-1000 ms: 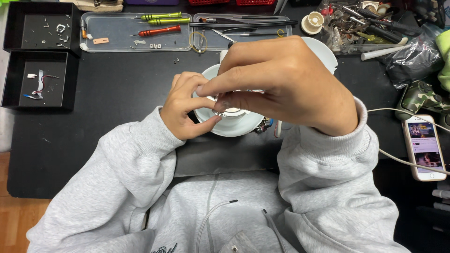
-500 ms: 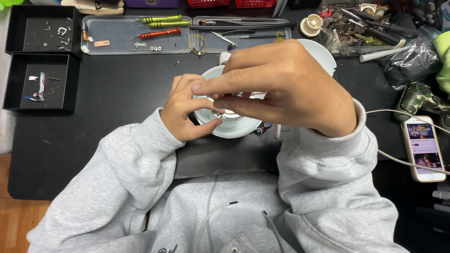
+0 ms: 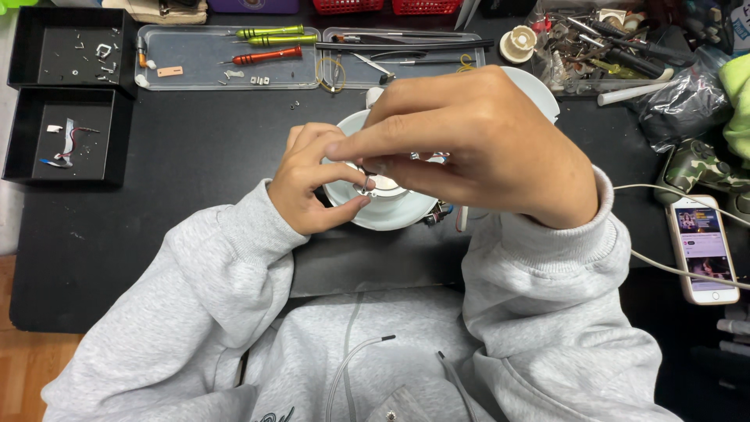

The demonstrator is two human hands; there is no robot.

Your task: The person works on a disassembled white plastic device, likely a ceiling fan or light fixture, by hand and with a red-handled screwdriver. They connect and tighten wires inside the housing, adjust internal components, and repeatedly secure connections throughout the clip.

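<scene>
My left hand (image 3: 312, 180) grips the left rim of a round white lamp housing (image 3: 391, 207) that rests on the black mat. Above it, my right hand (image 3: 476, 144) pinches a small metal part (image 3: 366, 184) between thumb and forefinger at the housing's centre. Most of the housing is hidden under my right hand. A second white round shell (image 3: 539, 86) peeks out behind that hand. Small wires and a connector (image 3: 439, 215) stick out at the housing's lower right.
Two clear trays (image 3: 203, 74) at the back hold green and red screwdrivers (image 3: 266, 55), tweezers and small parts. Two black boxes (image 3: 66, 144) stand at the left. A phone (image 3: 701, 246) on a white cable lies at the right, past a pile of tools and bags (image 3: 617, 47).
My right hand's fingers have shifted slightly left over the housing's centre. The left hand keeps its hold on the rim.
</scene>
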